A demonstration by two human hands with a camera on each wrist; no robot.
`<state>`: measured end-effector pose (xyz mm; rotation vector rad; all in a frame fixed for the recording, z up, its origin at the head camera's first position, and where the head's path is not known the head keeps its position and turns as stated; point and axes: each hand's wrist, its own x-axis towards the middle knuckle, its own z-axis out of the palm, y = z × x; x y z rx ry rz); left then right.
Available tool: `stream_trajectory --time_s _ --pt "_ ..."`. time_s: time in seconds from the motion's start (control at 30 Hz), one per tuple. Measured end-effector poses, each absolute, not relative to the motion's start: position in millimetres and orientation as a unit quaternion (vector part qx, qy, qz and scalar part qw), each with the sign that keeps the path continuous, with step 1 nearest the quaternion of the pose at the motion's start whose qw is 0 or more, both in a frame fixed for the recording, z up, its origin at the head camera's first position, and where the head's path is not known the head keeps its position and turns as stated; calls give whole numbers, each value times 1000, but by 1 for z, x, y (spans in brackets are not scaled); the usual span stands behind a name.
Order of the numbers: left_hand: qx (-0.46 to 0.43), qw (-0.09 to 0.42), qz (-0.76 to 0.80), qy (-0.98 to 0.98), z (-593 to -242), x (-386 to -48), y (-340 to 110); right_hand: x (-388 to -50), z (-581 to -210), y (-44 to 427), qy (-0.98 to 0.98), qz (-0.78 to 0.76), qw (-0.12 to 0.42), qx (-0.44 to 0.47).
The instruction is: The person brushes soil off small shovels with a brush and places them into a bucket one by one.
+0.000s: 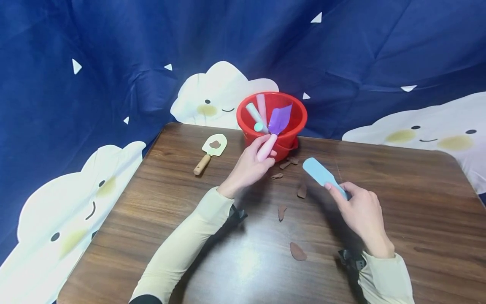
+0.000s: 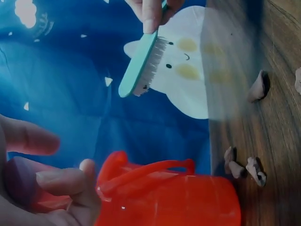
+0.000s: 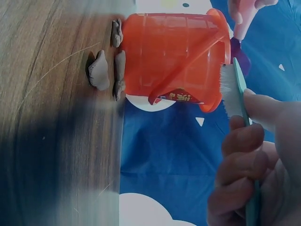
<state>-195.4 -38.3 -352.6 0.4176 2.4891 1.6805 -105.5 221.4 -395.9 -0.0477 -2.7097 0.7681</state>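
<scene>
In the head view my left hand (image 1: 250, 166) grips the pink handle (image 1: 267, 147) of a toy shovel, its purple blade (image 1: 280, 119) tilted over the red bucket (image 1: 250, 134). Inside the bucket stand a pale pink handle (image 1: 261, 105) and a pale blue handle (image 1: 253, 112). My right hand (image 1: 362, 211) holds a light blue brush (image 1: 319, 171) by its handle, above the table to the right of the bucket. White bristles (image 3: 230, 92) show in the right wrist view. In the left wrist view, the bucket hides part of the lower edge of the scene.
Several brown flakes (image 1: 301, 191) lie on the wooden table (image 1: 159, 202), some close to the bucket's base. A cream hand shovel (image 1: 208, 147) with a wooden handle lies left of the bucket. A blue curtain (image 1: 125, 38) with white clouds hangs behind.
</scene>
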Motion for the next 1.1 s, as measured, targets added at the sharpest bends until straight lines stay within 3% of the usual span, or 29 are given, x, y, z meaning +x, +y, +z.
stream_trajectory --time_s 0.3,0.53,0.77,1.1 --pt "91 48 558 824 -346 -204 -44 -108 -394 221 -952 262 159 -9" --pt "91 -7 524 847 -342 -207 -48 -108 -392 219 -954 258 150 -11" --pt "60 -22 538 841 -340 -207 -42 -108 -393 219 -954 259 150 -9" --pt "62 8 623 780 -343 -207 -41 -106 -392 218 -958 253 136 -13"
